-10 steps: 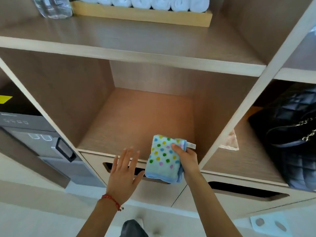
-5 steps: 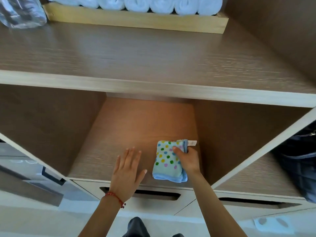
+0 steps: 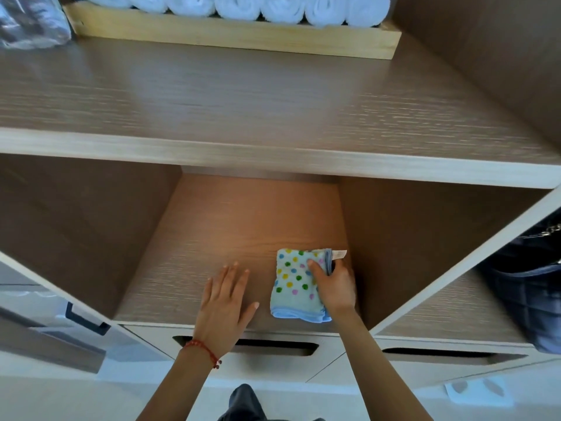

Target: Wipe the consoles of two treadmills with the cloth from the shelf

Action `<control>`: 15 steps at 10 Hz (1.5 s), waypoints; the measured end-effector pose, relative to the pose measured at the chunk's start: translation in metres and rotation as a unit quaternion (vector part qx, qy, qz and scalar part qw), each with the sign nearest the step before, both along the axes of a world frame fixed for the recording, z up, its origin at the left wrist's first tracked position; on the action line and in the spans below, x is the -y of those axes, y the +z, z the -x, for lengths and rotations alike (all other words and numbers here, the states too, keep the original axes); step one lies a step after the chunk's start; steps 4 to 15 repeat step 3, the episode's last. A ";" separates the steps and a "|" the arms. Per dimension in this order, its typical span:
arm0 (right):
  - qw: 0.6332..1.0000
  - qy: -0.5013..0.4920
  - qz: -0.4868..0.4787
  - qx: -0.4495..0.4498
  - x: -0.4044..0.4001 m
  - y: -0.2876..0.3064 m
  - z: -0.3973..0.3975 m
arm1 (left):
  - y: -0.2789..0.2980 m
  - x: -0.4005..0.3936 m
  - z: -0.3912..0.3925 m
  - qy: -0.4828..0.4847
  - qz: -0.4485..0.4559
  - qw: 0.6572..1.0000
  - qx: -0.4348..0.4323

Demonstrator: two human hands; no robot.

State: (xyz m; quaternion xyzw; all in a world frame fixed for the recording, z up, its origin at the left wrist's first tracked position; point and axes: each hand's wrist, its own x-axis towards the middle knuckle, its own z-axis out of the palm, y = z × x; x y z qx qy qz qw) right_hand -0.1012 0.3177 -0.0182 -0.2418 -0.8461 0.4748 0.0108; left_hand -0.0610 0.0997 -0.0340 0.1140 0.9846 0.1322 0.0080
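1. Head view shows the cloth (image 3: pixel 296 284), a folded pale square with coloured dots and a blue hem, lying low in the open cubby of the shelf (image 3: pixel 230 238), near its front edge and towards its right wall.
2. My right hand (image 3: pixel 335 287) holds the cloth at its right edge: the thumb lies on top of the dotted face and the other fingers curl under the folded layers, so these fingers are closed on it.
3. A small white tag (image 3: pixel 339 254) sticks out from the cloth's upper right corner, just above my knuckles.
4. My left hand (image 3: pixel 226 302) is flat over the cubby floor just beside the cloth, to its left, fingers straight and slightly spread, holding nothing. I cannot tell whether the palm touches the wood.
5. A red bracelet (image 3: pixel 202 350) circles my left wrist.
6. Below the cubby run pale drawer fronts with dark slot handles (image 3: pixel 273 347).
7. Above the cubby a wide wooden board (image 3: pixel 273 95) spans the frame; at its back stands a wooden tray (image 3: pixel 236 38) holding a row of rolled white towels (image 3: pixel 236 6).
8. At the board's far left corner sits something in clear plastic wrap (image 3: pixel 30 25); the view is too blurred to say what.
9. In the neighbouring cubby to the right rests a dark quilted bag (image 3: pixel 528 287) with a chain strap.
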 end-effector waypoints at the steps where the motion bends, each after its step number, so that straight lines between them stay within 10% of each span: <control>1: 1.000 0.018 0.000 -0.019 -0.001 0.001 -0.012 | 0.002 -0.002 -0.006 0.000 -0.003 1.000 -0.008; 3: 0.984 0.087 -0.124 -0.099 -0.003 -0.004 -0.052 | 0.002 -0.010 -0.026 0.004 -0.015 0.998 -0.066; 15: 0.984 0.087 -0.124 -0.099 -0.003 -0.004 -0.052 | 0.002 -0.010 -0.026 0.004 -0.015 0.998 -0.066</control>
